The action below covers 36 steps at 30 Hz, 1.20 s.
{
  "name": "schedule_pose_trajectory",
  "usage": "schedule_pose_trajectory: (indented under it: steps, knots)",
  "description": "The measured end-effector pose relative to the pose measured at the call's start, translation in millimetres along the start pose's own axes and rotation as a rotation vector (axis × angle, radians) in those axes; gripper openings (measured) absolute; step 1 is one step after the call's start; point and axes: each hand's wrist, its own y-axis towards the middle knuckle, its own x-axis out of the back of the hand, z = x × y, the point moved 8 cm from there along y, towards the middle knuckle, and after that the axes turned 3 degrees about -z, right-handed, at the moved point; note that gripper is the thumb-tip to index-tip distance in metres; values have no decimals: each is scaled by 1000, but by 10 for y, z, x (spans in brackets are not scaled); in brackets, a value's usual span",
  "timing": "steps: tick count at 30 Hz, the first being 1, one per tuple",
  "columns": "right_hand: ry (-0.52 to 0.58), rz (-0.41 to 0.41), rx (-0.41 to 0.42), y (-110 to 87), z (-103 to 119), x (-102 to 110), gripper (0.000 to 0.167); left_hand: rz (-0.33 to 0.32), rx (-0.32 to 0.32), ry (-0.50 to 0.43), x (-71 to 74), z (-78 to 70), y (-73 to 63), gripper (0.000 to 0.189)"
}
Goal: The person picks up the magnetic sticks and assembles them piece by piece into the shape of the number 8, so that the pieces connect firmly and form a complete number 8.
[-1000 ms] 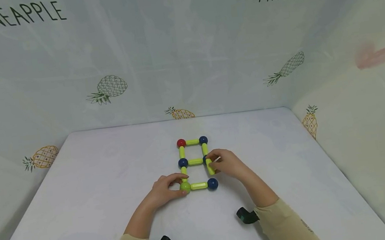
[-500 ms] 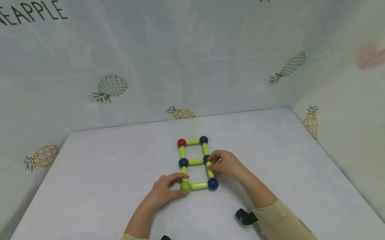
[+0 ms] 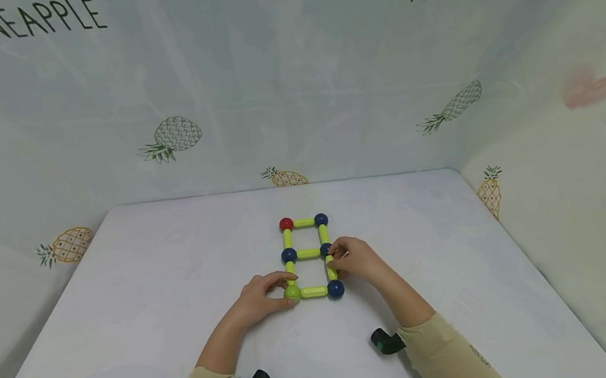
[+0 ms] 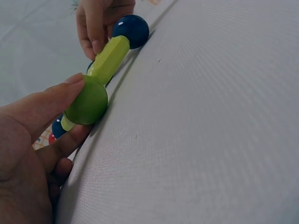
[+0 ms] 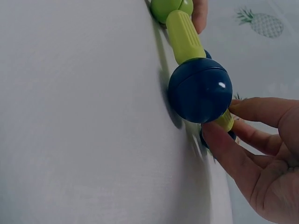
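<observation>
A flat frame of yellow-green magnetic rods and coloured balls lies on the white table in the head view, forming two stacked squares. My left hand [image 3: 261, 296] holds the green ball [image 3: 292, 294] at the near left corner, thumb and fingers on either side. At the near right, my right hand [image 3: 357, 259] pinches the side rod [image 3: 332, 271], which spans from the middle blue ball [image 3: 325, 250] to the near blue ball [image 3: 335, 289]. A bottom rod [image 4: 110, 58] joins the green and near blue balls. In the right wrist view, the near ball partly hides the pinched rod.
Farther off, a red ball [image 3: 286, 224] and a blue ball [image 3: 321, 219] form the frame's far corners. The white table [image 3: 126, 309] extends around it, backed by a pineapple-print cloth [image 3: 292, 90]. Black wrist devices [image 3: 388, 341] sit at both sleeves.
The right hand has brought the side rod's near end left and toward the near blue ball, so it now lines up between two blue balls. The left hand has stayed in place.
</observation>
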Motion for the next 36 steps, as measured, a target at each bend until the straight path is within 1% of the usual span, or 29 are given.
schedule_pose_trajectory:
  steps: [6, 17, 27, 36]
  knots:
    - [-20, -21, 7, 3, -9, 25, 24, 1, -9, 7, 1, -2, 0, 41]
    - [-55, -28, 11, -7, -2, 38, 22, -2, 4, 8, 2, -13, -5, 42]
    - [-152, -3, 41, 2, -28, 17, 24, -19, -3, 5, 16, -4, 10, 41]
    - [-185, 13, 34, -39, -70, -26, 31, -19, 8, -19, -16, 32, 10, 39]
